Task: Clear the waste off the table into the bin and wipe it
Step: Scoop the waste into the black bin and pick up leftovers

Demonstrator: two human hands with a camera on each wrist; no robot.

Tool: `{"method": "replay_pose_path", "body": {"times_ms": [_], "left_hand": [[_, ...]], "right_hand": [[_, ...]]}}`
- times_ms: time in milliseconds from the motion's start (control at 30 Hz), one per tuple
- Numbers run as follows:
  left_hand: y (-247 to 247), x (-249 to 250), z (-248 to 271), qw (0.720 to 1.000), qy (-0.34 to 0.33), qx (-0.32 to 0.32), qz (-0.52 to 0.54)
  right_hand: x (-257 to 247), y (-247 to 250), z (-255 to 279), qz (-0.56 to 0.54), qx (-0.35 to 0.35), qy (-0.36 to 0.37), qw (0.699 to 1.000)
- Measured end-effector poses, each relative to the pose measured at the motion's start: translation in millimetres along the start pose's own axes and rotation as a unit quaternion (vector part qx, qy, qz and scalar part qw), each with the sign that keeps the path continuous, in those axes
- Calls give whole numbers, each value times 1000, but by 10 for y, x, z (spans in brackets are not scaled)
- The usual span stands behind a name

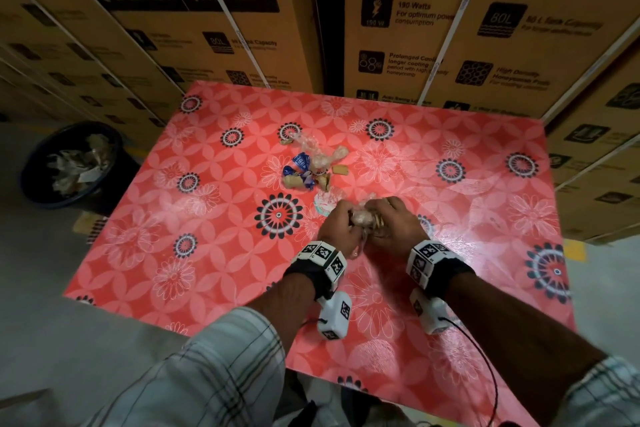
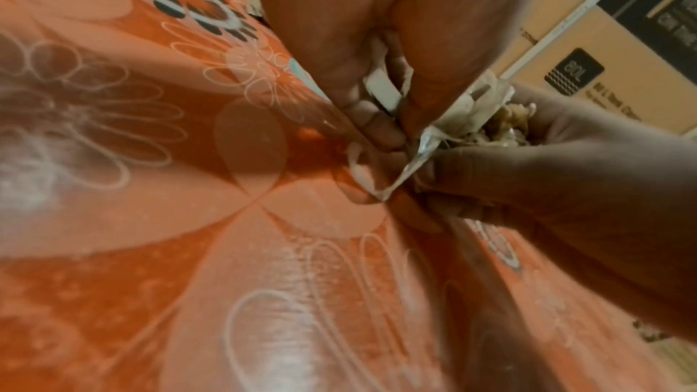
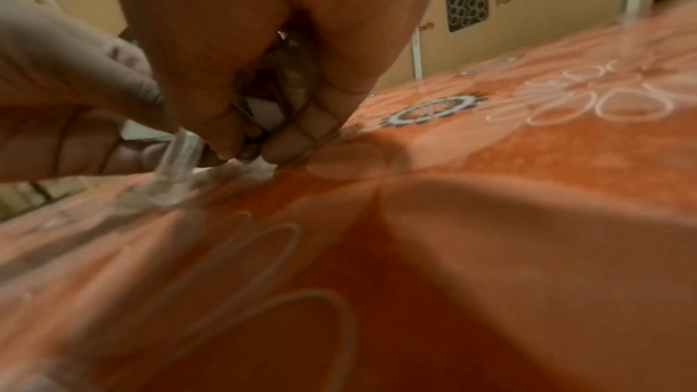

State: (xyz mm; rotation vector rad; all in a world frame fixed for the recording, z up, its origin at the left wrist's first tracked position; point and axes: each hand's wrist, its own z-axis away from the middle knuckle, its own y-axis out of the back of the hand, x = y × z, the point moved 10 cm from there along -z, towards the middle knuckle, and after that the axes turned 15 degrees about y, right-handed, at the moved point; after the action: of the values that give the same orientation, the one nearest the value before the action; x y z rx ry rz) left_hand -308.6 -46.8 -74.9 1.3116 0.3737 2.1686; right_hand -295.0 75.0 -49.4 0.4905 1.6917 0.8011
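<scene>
Nearest the person, both hands sit low on the red flowered table (image 1: 145,253), knuckles almost touching. The left hand (image 1: 337,224) has its fingers (image 2: 371,118) curled tight around scraps of white paper and clear film, with a strip of clear plastic (image 2: 407,166) trailing from under the fingertips onto the cloth. The right hand (image 1: 391,220) is closed the same way round a bundle of crumpled wrappers (image 1: 363,218), which is squeezed between the two fists; its fingers (image 3: 301,136) press down on the tabletop.

Just beyond the left fingertips lies a pale round scrap (image 1: 323,204). Further past the fingers, towards the middle of the table, is a loose pile of waste (image 1: 311,166): blue wrappers, crumpled clear plastic and bits of brown cardboard.

Well off to the left of the hands, on the floor beside the table, stands a dark round bin (image 1: 41,170) with crumpled paper already in it. Behind it all rise stacked cardboard boxes (image 1: 485,28).
</scene>
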Motion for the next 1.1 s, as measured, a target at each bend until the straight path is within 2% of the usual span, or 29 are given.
{"method": "replay_pose_path", "body": {"times_ms": [100,233,467,733,833,933,1000,1100], "left_hand": [[83,47,34,999,-15,-7,46],[356,80,60,996,-51,6,66],[1213,-317,97,991,-57,29,119],[2893,-1353,267,973,-24,48,223],[3593,-1760,333,972,-25,60,227],[4256,-2118,392,971,-19,61,230],[4686,-2326,435,969,-20,81,234],[5225,-2617,484,963,11,114,246]], "right_hand": [[13,6,-2,-34,29,4,999],[-213,-35,-134,-31,23,41,998],[-910,-484,-569,-25,-9,69,997],[-2404,-1605,-1254,-47,-23,109,993],[-2979,-2079,-1509,-50,-35,106,993],[-3589,-2529,-1797,-44,-50,142,988],[-3962,-2785,-2008,-39,-70,150,986],[-4415,-3091,-2301,-38,-95,163,981]]}}
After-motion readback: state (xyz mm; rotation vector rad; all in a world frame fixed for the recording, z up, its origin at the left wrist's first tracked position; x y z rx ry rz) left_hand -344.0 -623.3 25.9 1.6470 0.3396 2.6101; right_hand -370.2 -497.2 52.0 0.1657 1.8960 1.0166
